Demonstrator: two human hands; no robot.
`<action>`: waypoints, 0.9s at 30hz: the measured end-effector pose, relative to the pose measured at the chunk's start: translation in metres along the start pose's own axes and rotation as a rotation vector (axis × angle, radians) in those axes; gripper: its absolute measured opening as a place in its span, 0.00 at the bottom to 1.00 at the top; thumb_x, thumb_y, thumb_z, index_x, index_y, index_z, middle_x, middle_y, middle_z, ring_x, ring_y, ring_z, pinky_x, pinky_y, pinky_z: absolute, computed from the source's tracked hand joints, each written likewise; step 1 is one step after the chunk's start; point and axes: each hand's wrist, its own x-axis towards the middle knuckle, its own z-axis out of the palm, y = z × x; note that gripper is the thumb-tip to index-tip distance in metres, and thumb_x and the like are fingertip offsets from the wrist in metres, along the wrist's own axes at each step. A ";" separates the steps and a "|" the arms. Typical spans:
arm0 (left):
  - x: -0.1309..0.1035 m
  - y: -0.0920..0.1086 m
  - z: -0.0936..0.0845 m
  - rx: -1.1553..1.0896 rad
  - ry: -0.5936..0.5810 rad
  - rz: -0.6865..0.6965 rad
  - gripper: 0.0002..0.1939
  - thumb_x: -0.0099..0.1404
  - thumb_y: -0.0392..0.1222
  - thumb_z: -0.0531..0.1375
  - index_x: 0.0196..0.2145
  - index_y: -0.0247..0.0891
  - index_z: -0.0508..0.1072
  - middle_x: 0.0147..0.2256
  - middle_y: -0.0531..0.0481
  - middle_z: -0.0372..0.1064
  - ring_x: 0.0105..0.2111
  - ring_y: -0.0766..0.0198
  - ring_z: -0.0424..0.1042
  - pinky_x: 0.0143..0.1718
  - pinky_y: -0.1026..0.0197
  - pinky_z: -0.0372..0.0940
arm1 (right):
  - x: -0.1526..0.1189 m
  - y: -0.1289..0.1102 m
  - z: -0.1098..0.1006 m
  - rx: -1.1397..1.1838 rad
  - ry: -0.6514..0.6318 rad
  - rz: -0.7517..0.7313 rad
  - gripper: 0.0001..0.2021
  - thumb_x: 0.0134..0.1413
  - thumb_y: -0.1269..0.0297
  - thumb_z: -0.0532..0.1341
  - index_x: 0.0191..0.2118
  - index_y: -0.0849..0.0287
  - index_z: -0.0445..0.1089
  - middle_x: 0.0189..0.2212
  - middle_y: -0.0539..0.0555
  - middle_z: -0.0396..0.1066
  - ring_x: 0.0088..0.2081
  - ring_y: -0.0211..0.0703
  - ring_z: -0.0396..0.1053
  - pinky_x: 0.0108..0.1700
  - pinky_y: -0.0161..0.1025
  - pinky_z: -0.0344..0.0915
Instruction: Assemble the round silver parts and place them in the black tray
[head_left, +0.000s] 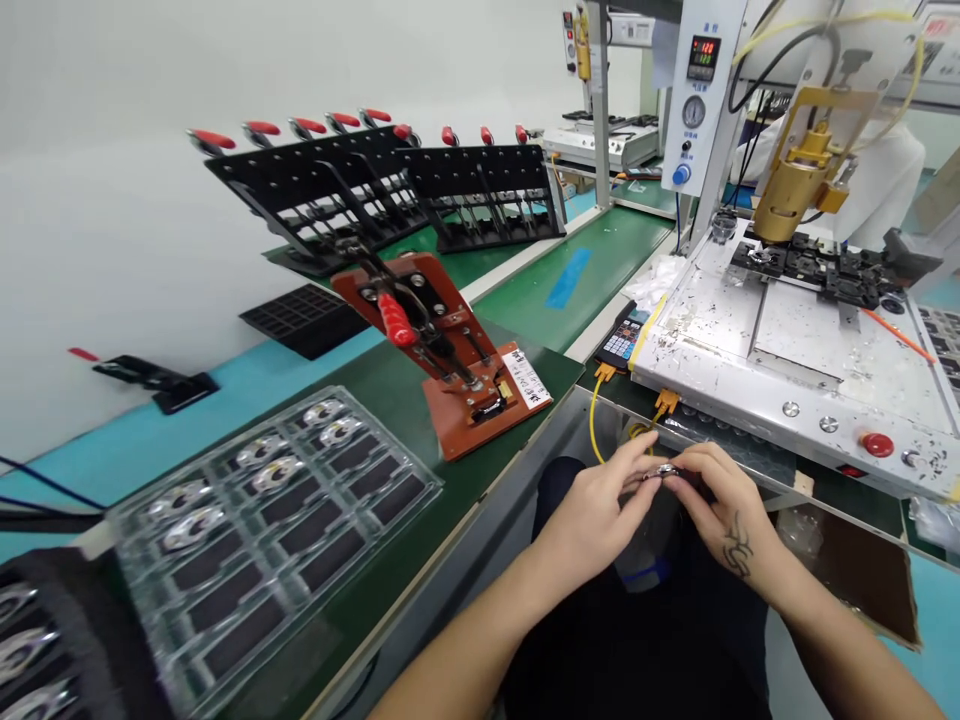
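Observation:
Above my lap, my left hand (606, 497) and my right hand (720, 492) meet around a small shiny metal part (660, 471). Thumbs and fingers of both hands pinch it from either side; most of it is hidden by them. To the left, a clear plastic tray (311, 615) holds several silvery oval parts (277, 474) in its back and left pockets, while other pockets show dark bottoms. Beyond my left hand stands a reddish-brown toggle-clamp fixture (450, 420) with a red handle (395, 320) and a white written label.
On the right is a heat press (787, 200) with a white base (720, 350) and red button (876, 444). Black clamp fixtures (480, 195) stand at the back left. A black foam holder (82, 640) with metal parts sits front left. Yellow cables (594, 420) hang ahead of my hands.

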 end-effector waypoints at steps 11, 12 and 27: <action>-0.003 0.018 -0.002 -0.215 0.135 -0.144 0.09 0.69 0.45 0.68 0.42 0.38 0.78 0.33 0.49 0.79 0.34 0.61 0.79 0.41 0.59 0.74 | 0.014 -0.013 0.004 0.610 -0.106 0.415 0.18 0.66 0.47 0.68 0.37 0.58 0.72 0.25 0.48 0.70 0.26 0.36 0.64 0.30 0.34 0.63; -0.003 0.020 -0.003 -0.211 0.139 -0.146 0.09 0.69 0.45 0.68 0.42 0.38 0.78 0.33 0.49 0.79 0.33 0.61 0.79 0.41 0.59 0.73 | 0.013 -0.014 0.004 0.590 -0.108 0.410 0.17 0.67 0.47 0.68 0.37 0.58 0.72 0.25 0.48 0.70 0.26 0.36 0.65 0.30 0.34 0.63; -0.005 0.049 -0.027 -0.039 0.167 -0.118 0.08 0.69 0.45 0.66 0.39 0.38 0.78 0.31 0.49 0.77 0.30 0.62 0.75 0.34 0.62 0.68 | 0.054 -0.017 -0.008 -0.112 -0.235 -0.417 0.22 0.71 0.63 0.65 0.66 0.49 0.64 0.51 0.59 0.74 0.45 0.49 0.76 0.47 0.44 0.77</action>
